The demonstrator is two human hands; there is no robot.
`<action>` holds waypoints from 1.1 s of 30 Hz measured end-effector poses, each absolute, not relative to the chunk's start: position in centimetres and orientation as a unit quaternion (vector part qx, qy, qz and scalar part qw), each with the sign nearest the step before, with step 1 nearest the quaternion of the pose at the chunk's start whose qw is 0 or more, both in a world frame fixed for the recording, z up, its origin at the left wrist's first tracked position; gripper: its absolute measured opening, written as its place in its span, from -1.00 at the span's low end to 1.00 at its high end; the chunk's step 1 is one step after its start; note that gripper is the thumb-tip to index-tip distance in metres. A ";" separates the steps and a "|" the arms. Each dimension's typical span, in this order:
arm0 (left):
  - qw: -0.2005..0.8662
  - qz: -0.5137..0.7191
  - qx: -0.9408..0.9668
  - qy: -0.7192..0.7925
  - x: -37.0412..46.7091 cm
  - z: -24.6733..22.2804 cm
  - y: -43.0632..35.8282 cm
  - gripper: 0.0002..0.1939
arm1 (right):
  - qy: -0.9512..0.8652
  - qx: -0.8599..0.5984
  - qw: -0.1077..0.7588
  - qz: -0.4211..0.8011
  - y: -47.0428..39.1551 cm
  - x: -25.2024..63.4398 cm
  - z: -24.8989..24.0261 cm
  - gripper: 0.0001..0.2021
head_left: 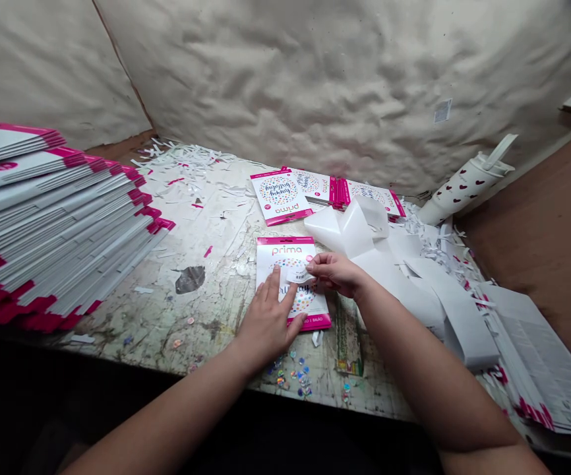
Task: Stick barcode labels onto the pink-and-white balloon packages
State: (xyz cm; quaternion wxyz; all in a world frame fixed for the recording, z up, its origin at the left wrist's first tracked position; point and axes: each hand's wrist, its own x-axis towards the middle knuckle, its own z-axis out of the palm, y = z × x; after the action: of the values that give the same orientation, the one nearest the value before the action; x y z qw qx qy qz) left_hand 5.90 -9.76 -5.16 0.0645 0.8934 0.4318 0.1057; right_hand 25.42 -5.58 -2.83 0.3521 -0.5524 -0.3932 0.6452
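Note:
A flat white-and-pink balloon packet, printed "prima", lies on the worktable in front of me. My left hand rests on its lower left part, fingers spread and holding the packet down. At the packet's right side my right hand pinches the edge of a small white sticker between thumb and fingers. The sticker has dark print and lies over the middle of the packet's front, partly covering the birthday lettering. Whether its whole underside touches the packet, I cannot tell.
On the left rises a tall stack of similar packets. More packets lie at the back, by a scissors-like metal blade. Loose white backing paper curls at right, near a heart-patterned tumbler and another packet pile.

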 end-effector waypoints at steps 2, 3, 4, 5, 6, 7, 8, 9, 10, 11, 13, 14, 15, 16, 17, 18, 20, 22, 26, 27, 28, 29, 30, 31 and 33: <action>0.065 0.118 0.895 0.426 5.9 -5.3 -9.8 -0.41 | -0.386 -0.560 0.342 0.649 -5.5 25.4 -3.0 -0.66; 0.062 0.121 0.897 0.421 5.9 -5.4 -9.8 -0.41 | -0.384 -0.562 0.339 0.650 -5.5 25.4 -3.0 -0.68; 0.059 0.123 0.899 0.417 5.9 -5.4 -9.8 -0.42 | -0.384 -0.563 0.337 0.649 -5.5 25.5 -2.8 -0.69; 0.057 0.123 0.901 0.413 5.9 -5.5 -9.8 -0.42 | -0.385 -0.563 0.339 0.648 -5.5 25.7 -2.5 -0.69; 0.055 0.122 0.902 0.410 5.9 -5.6 -9.8 -0.42 | -0.386 -0.562 0.343 0.646 -5.5 25.8 -2.1 -0.70; 0.055 0.122 0.902 0.410 5.9 -5.6 -9.8 -0.42 | -0.391 -0.559 0.351 0.642 -5.6 26.0 -1.6 -0.70; 0.056 0.122 0.902 0.410 5.9 -5.7 -9.8 -0.42 | -0.398 -0.551 0.361 0.638 -5.6 26.1 -1.1 -0.71; 0.057 0.124 0.901 0.412 5.9 -5.7 -9.8 -0.42 | -0.405 -0.540 0.370 0.638 -5.6 26.2 -0.6 -0.71; 0.058 0.125 0.900 0.414 5.9 -5.7 -9.8 -0.41 | -0.413 -0.523 0.376 0.643 -5.6 26.2 -0.2 -0.72; 0.059 0.124 0.899 0.416 6.0 -5.7 -9.7 -0.41 | -0.419 -0.504 0.378 0.654 -5.6 26.2 0.1 -0.71; 0.062 0.117 0.897 0.422 6.0 -5.6 -9.7 -0.40 | -0.423 -0.472 0.368 0.681 -5.5 25.9 0.1 -0.69; 0.063 0.111 0.896 0.425 6.0 -5.6 -9.7 -0.40 | -0.420 -0.466 0.361 0.690 -5.5 25.7 -0.2 -0.68; 0.065 0.108 0.896 0.426 6.0 -5.5 -9.8 -0.40 | -0.418 -0.467 0.356 0.693 -5.4 25.6 -0.6 -0.66; 0.067 0.107 0.895 0.427 6.0 -5.5 -9.8 -0.41 | -0.415 -0.475 0.353 0.691 -5.3 25.4 -1.1 -0.65; 0.069 0.111 0.895 0.426 6.1 -5.4 -9.8 -0.42 | -0.414 -0.486 0.351 0.685 -5.3 25.3 -1.6 -0.64; 0.071 0.116 0.895 0.425 6.1 -5.4 -9.8 -0.42 | -0.413 -0.498 0.350 0.677 -5.3 25.2 -2.1 -0.64; 0.074 0.131 0.894 0.422 6.1 -5.4 -9.9 -0.43 | -0.412 -0.520 0.346 0.663 -5.2 25.2 -2.6 -0.63; 0.072 0.139 0.893 0.421 6.0 -5.4 -9.9 -0.43 | -0.414 -0.540 0.337 0.651 -5.3 25.2 -2.7 -0.63; 0.063 0.112 0.903 0.411 6.0 -5.5 -9.8 -0.44 | -0.425 -0.576 0.313 0.624 -5.3 25.0 -2.2 -0.67; 0.062 0.100 0.905 0.408 5.9 -5.5 -9.7 -0.43 | -0.428 -0.588 0.307 0.614 -5.2 24.8 -2.1 -0.69; 0.062 0.089 0.908 0.405 6.0 -5.4 -9.7 -0.43 | -0.431 -0.602 0.302 0.601 -5.2 24.7 -2.2 -0.71; 0.062 0.081 0.909 0.404 6.0 -5.3 -9.7 -0.43 | -0.434 -0.617 0.297 0.585 -5.2 24.6 -2.3 -0.73; 0.063 0.077 0.910 0.402 6.0 -5.2 -9.6 -0.43 | -0.437 -0.634 0.293 0.567 -5.1 24.6 -2.4 -0.74; 0.063 0.074 0.911 0.402 6.0 -5.1 -9.6 -0.44 | -0.441 -0.651 0.288 0.546 -5.1 24.7 -2.5 -0.75; 0.061 0.071 0.912 0.400 6.0 -5.0 -9.6 -0.47 | -0.452 -0.686 0.278 0.498 -5.0 24.9 -2.5 -0.76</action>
State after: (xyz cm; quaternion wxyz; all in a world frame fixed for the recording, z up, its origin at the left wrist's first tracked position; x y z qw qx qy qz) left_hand 5.97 -9.61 -4.98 0.0613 0.9119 0.3996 0.0710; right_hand 24.89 -4.97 -2.53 0.2785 -0.6862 -0.4516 0.4977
